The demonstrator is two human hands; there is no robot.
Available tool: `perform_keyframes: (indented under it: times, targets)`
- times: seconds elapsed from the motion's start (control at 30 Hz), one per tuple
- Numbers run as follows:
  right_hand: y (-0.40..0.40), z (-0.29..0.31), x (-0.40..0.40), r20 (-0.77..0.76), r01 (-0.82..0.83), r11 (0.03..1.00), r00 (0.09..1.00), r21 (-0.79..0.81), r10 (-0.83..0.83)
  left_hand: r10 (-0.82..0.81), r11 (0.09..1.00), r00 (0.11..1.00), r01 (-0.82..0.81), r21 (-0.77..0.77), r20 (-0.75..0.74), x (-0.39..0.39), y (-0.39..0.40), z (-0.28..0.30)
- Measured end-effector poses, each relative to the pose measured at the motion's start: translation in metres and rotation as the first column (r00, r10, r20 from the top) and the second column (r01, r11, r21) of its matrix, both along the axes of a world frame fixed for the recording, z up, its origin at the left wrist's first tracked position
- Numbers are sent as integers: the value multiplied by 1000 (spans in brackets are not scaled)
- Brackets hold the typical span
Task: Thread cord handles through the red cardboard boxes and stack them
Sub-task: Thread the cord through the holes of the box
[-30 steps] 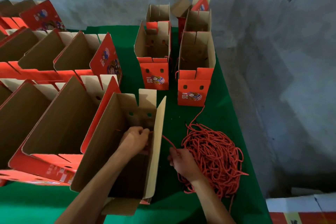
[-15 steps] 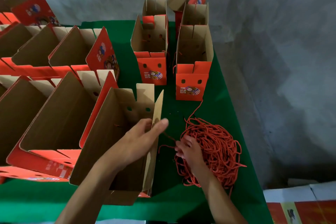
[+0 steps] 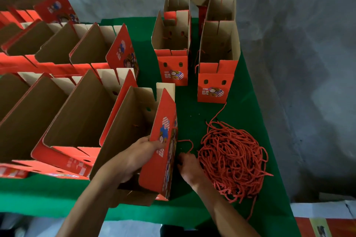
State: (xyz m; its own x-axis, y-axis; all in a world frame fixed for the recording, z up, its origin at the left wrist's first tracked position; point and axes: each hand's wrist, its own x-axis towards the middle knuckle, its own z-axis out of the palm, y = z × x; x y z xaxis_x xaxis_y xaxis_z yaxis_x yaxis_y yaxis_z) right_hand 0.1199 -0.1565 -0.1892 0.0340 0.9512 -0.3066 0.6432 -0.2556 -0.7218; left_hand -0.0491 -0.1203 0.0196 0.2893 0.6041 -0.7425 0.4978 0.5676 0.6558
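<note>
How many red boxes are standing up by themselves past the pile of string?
4: two front boxes side by side, two more right behind them. Others may hide behind.

Two hands are at work, one (image 3: 134,158) at lower centre and the other (image 3: 187,167) just right of it. One tangled heap of red cord (image 3: 231,159) lies at lower right. Upper centre, four upright boxes stand in two pairs; the leaning boxes on the left overlap too much to count surely.

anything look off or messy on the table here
The red cord lies in one tangled heap at the table's right edge, with ends hanging over the front. The box the left hand holds leans left instead of standing upright.
</note>
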Motion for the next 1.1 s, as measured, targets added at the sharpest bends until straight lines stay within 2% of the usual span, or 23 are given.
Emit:
perform_keyframes:
  times: [0.1, 0.2, 0.3, 0.47, 0.53, 1.1]
  targets:
    - [0, -5, 10, 39, 30, 991, 999, -127, -25, 80, 994, 996, -77, -79, 30, -7, -3, -2]
    - [-10, -5, 19, -22, 11, 984, 1000, -178, -16, 119, 984, 990, -107, -139, 76, -15, -3, -2]
    - [-21, 19, 22, -251, 73, 996, 964, -56, -85, 108, 986, 988, -92, -142, 110, -19, -3, -3]
    - [-35, 65, 21, -592, 190, 981, 794, 27, -138, 99, 989, 990, -87, -121, 97, -17, 0, -8]
    - [-40, 73, 18, -672, 212, 977, 729, 34, -135, 110, 990, 991, -101, -102, 82, -13, 3, -7]
    - [-47, 70, 9, -622, 353, 934, 744, 58, -243, 94, 995, 994, -92, -34, 47, 15, -6, 7]
